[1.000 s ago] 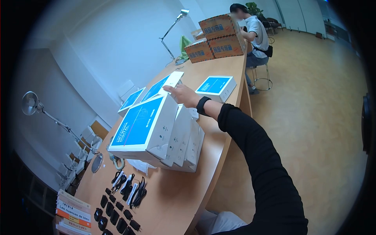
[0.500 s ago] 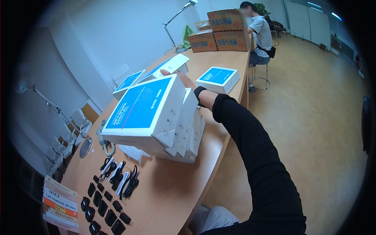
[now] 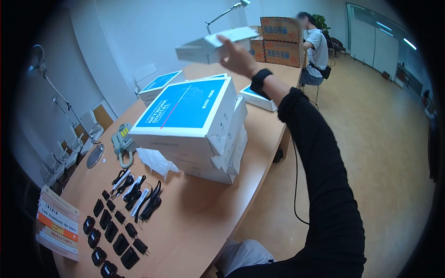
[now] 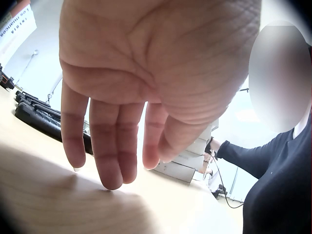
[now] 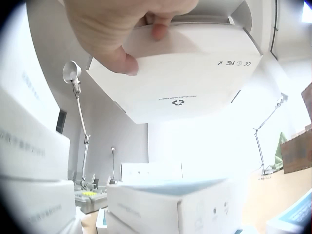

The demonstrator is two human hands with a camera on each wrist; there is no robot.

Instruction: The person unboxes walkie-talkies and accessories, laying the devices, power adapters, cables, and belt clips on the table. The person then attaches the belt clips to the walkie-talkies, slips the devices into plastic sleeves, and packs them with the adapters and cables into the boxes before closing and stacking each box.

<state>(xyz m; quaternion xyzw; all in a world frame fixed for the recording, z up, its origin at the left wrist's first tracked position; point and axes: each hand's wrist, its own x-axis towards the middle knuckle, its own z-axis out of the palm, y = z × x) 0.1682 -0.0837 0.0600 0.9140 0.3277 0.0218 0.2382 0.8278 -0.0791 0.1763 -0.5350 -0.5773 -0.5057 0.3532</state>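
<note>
The worktop (image 3: 199, 208) is bearing a stack of blue-topped boxes (image 3: 185, 116) near its right edge. Beyond, above the worktop, the right hand's (image 3: 238, 59) fingers are gripping a raised white box (image 5: 180, 78). Low over the worktop, the left hand (image 4: 151, 63) is hanging, fingers loosely straight.

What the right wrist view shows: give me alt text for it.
The right hand grips a raised white box printed with a recycling symbol. More white boxes stand below and at left; adjustable lamps rise on both sides behind.
</note>
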